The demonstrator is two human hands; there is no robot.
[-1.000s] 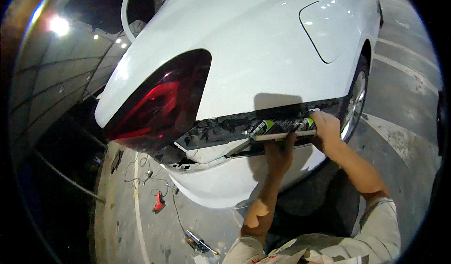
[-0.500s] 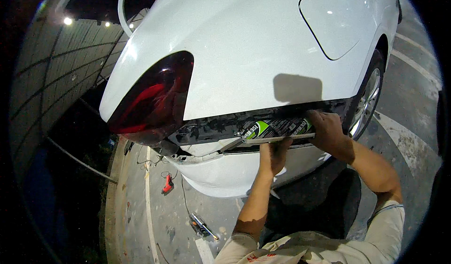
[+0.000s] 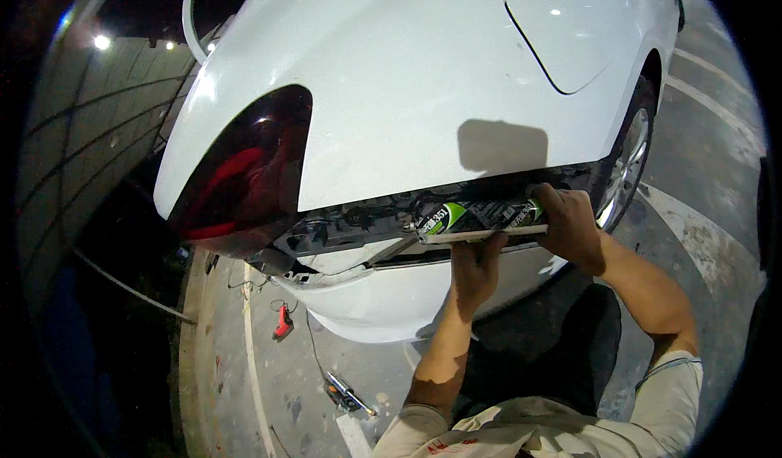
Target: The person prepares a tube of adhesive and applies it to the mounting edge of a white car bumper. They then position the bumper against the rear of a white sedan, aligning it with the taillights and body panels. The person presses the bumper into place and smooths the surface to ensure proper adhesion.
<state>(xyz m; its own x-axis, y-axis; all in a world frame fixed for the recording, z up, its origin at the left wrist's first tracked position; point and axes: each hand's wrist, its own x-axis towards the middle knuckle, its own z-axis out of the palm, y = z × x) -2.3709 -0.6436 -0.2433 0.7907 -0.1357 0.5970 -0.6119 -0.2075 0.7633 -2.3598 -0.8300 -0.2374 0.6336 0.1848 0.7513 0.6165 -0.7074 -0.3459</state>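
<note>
On the floor at left lie a red tool and a second tool. Above them sits the dark red tail lamp of the white car. My left hand cups the sealant cartridge from below, fingers closed on it. The cartridge lies level in the open bumper seam. My right hand grips its rear end.

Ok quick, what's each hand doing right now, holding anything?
Left hand: closed under the black-and-green sealant cartridge, supporting its middle.
Right hand: closed on the cartridge's rear end, at the white car's bumper gap.
</note>
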